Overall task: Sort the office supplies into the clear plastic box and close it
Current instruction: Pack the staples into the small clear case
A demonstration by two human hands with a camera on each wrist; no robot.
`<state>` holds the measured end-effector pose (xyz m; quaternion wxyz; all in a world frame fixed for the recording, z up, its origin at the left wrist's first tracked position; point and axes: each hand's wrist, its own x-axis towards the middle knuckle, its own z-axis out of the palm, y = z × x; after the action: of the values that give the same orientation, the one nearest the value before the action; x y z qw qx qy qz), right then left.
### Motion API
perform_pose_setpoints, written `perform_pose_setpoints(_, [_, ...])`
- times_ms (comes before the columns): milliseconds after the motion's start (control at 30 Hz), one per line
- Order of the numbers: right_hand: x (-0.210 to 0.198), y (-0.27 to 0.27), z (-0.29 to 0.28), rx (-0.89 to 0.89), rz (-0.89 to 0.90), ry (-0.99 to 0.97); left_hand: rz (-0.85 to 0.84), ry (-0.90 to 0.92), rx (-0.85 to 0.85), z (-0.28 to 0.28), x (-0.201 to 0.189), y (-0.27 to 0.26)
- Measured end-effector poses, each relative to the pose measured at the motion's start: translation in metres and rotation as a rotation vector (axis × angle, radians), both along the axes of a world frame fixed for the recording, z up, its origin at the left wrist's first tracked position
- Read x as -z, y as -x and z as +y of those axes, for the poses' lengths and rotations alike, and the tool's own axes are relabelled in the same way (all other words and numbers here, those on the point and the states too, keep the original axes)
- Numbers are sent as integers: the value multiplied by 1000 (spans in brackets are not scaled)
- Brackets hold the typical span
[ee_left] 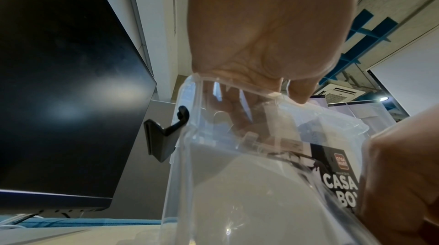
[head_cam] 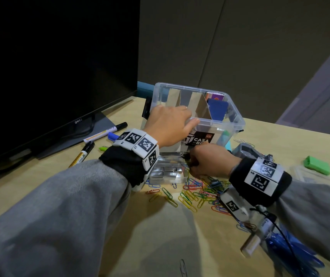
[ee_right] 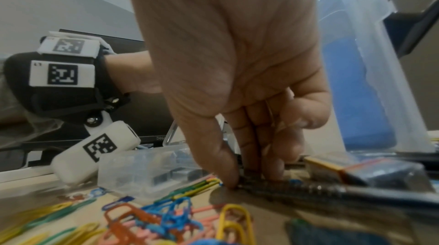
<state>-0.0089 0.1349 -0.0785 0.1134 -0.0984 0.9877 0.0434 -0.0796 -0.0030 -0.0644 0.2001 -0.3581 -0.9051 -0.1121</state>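
The clear plastic box [head_cam: 238, 116] stands open on the desk, with cardboard dividers [head_cam: 198, 104] and a blue item [head_cam: 217, 108] inside. My left hand [head_cam: 190, 115] grips its near-left rim: the fingers reach inside and the thumb lies along the outside, as the left wrist view shows through the box wall [ee_left: 190, 155]. Just in front of the box, my right hand [head_cam: 192, 159] is down on the desk. In the right wrist view its thumb and fingertips [ee_right: 230, 179] pinch the end of a long dark object [ee_right: 297, 189]; I cannot tell what it is.
Coloured paper clips [head_cam: 196, 190] lie scattered in front of the box beside a small clear case of staples [head_cam: 168, 170]. A grey stapler [head_cam: 248, 150], a green item [head_cam: 317, 164] and blue pens [head_cam: 292, 254] lie right. Markers [head_cam: 104, 132] and a monitor [head_cam: 50, 66] are left.
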Motion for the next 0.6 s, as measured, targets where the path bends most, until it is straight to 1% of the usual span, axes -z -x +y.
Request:
perform_pose_setpoints(200, [-3,1,1,-42,-41,-16,-4,2,0,0,-1,0])
perform_pose_setpoints(367, [-11,1,6,-33,23,93,-19,-4,-3,-1,0,1])
perform_pose_setpoints(500, [-25,-1,3,-148,71,226,-13,-9,8,-1,-2,2])
perform_pose_setpoints(600, [-29,-4,-7,-245,48,275,-15,-13,2,-1,-2,1])
